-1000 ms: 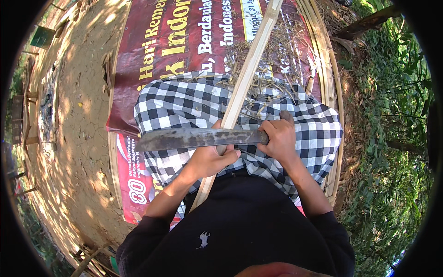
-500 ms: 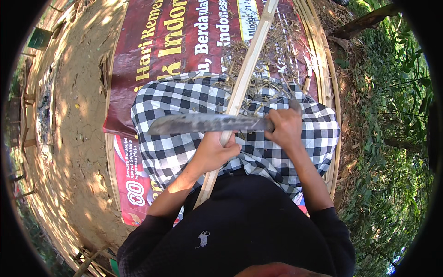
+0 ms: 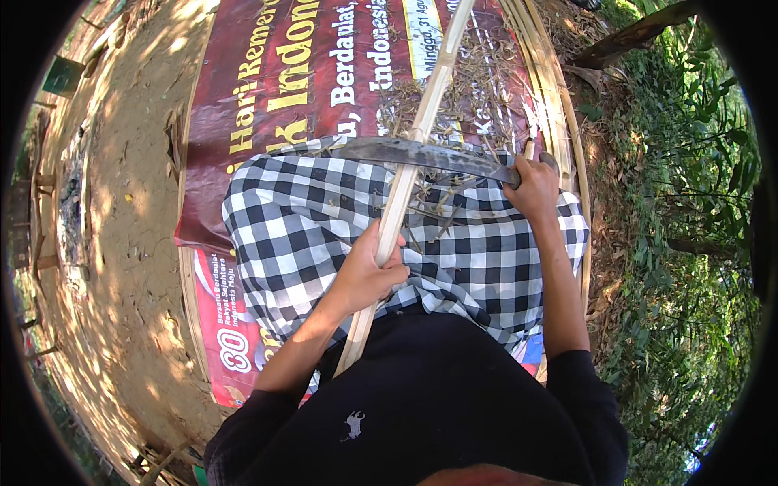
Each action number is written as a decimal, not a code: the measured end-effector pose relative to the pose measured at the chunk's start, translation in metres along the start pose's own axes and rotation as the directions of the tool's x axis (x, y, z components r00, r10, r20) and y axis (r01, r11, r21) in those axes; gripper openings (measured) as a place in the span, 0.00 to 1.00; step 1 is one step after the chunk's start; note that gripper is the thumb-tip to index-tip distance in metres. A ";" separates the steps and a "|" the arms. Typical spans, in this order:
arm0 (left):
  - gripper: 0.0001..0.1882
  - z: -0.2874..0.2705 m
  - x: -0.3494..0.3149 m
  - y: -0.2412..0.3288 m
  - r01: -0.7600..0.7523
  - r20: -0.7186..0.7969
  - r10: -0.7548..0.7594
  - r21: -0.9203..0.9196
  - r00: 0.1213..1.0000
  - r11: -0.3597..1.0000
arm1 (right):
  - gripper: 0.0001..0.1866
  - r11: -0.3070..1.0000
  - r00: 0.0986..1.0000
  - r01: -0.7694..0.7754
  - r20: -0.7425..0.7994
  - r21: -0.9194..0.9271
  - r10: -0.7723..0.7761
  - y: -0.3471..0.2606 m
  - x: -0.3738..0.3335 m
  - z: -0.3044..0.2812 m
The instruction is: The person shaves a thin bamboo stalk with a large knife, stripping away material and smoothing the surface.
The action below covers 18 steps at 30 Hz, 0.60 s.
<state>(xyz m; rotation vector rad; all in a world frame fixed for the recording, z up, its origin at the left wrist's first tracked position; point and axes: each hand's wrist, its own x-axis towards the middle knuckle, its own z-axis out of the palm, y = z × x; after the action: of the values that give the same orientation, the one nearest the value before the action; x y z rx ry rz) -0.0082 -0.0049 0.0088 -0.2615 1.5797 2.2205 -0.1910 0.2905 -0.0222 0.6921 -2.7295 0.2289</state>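
My left hand (image 3: 369, 271) is wrapped round a long pale bamboo strip (image 3: 435, 95). The strip slants from my waist across my lap, over the banner and out past the top edge. In my right hand (image 3: 535, 186) is the handle of a machete (image 3: 438, 158), the grip mostly hidden by my fingers. Its dark, curved blade points left and lies across the strip, farther out than my left hand. Whether the edge bites into the bamboo I cannot tell. A black-and-white checked cloth (image 3: 300, 206) covers my lap, with thin shavings (image 3: 429, 194) scattered on it.
A dark red printed banner (image 3: 235, 97) lies beneath me, strewn with more shavings. Several split bamboo poles (image 3: 551, 89) run along its right edge. Bare, cracked earth (image 3: 138, 211) stretches to the left. Dry leaves and green plants (image 3: 681, 324) fill the right side.
The machete and my right hand have moved outward and to the right along the strip. My left hand is slightly nearer my body, still holding the bamboo.
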 end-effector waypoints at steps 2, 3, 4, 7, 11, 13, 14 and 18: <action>0.24 -0.002 0.003 -0.001 0.004 -0.016 -0.006 -0.091 1.000 0.996 | 0.12 0.999 1.000 0.003 0.031 -0.034 -0.002 -0.022 -0.004 0.000; 0.24 -0.003 0.003 0.002 0.022 -0.045 -0.028 -0.114 0.999 0.993 | 0.12 0.999 0.999 -0.024 0.038 0.025 0.023 -0.037 -0.013 0.003; 0.24 -0.004 0.003 0.004 0.039 -0.036 -0.043 -0.111 0.998 0.993 | 0.12 0.995 0.997 -0.057 0.048 0.086 0.053 -0.053 -0.022 0.005; 0.23 -0.001 0.002 0.002 0.061 0.022 -0.059 -0.125 0.998 0.990 | 0.14 0.974 0.989 0.092 0.091 0.207 -0.113 -0.087 -0.028 -0.004; 0.21 0.006 -0.003 -0.006 0.120 0.114 -0.111 -0.072 0.987 0.990 | 0.16 0.936 0.953 0.277 0.063 0.217 -0.297 -0.118 -0.017 -0.017; 0.22 0.007 -0.014 -0.003 0.077 0.080 -0.073 -0.053 0.994 0.996 | 0.16 0.936 0.937 0.337 0.060 0.106 -0.344 -0.100 -0.008 -0.027; 0.22 0.006 -0.021 -0.002 0.051 0.062 -0.049 -0.043 0.997 0.998 | 0.13 0.980 0.979 0.195 0.059 0.039 -0.197 -0.059 -0.001 -0.021; 0.22 0.002 -0.042 -0.011 0.136 0.082 -0.126 -0.127 0.989 0.983 | 0.13 0.824 0.858 -0.490 0.011 -0.283 0.514 0.040 0.026 -0.037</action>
<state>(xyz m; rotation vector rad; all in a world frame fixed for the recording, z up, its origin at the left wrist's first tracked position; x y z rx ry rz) 0.0346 -0.0090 0.0155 -0.3083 1.3397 2.2089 -0.2226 0.3225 0.0183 -0.1117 -2.8967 -0.0659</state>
